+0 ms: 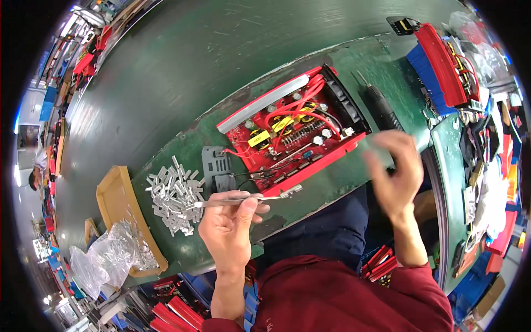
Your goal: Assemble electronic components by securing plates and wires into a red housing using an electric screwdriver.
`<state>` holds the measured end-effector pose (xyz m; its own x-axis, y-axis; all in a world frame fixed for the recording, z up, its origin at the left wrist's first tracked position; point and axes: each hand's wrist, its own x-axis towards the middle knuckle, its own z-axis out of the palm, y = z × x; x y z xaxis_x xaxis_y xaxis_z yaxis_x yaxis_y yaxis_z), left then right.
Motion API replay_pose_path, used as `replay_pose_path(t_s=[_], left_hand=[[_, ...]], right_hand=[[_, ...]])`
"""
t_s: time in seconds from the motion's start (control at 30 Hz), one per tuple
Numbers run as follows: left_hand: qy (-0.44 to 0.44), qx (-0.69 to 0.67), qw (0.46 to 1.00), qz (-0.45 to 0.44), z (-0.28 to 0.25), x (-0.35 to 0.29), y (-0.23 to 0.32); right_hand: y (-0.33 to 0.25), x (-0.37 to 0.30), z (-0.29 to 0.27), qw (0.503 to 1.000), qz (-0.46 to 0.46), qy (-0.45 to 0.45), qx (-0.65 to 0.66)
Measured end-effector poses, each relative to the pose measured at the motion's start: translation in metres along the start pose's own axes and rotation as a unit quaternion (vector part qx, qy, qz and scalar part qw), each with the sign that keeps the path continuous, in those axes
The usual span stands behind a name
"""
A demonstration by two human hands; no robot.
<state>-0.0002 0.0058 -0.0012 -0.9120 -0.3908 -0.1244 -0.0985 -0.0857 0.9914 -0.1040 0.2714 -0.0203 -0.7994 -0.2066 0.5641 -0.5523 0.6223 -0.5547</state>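
Observation:
My left hand (229, 227) is closed on slim metal tweezers (227, 201), which lie across my fingers by the near left corner of an open red device case (332, 157). Inside the case sit a circuit board, thick red wires and coils with yellow labels (259, 139). A black end plate (217, 169) hangs off its left end on wires; a second black end panel (345, 102) closes the right end. Blurred by motion, my right hand (395, 174) is right of the case with thumb and fingers apart. It appears to hold nothing and is nearest a black electric screwdriver (380, 106).
Loose silver metal pieces (176, 196) are heaped left of the case. Beyond them stands a cardboard tray (116, 191) with a clear plastic bag (113, 252). Another red device (442, 63) rests on a blue bin (426, 77) at far right. A green table (182, 105) carries everything.

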Motion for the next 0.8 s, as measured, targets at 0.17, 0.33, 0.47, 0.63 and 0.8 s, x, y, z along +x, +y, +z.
replay_pose_path(t_s=[0.17,0.33,0.47,0.63,0.8], left_hand=[[0.004,0.078,0.989,0.128,0.019,0.016,-0.013],[-0.025,0.168,0.955,0.242,0.023,0.027,-0.027],[-0.048,0.228,0.931,0.282,0.035,0.039,-0.036],[-0.032,0.305,0.892,0.331,0.035,0.048,-0.041],[-0.015,0.365,0.865,0.344,0.036,0.051,-0.041]], right_hand=[[0.064,-0.021,-0.025,0.946,0.104,0.026,-0.304],[0.026,-0.045,-0.039,0.95,0.258,-0.095,-0.151],[-0.001,-0.118,-0.053,0.852,0.481,-0.071,0.196],[-0.041,-0.171,-0.033,0.769,0.457,-0.172,0.411],[-0.058,-0.176,-0.008,0.789,0.439,-0.19,0.386]])
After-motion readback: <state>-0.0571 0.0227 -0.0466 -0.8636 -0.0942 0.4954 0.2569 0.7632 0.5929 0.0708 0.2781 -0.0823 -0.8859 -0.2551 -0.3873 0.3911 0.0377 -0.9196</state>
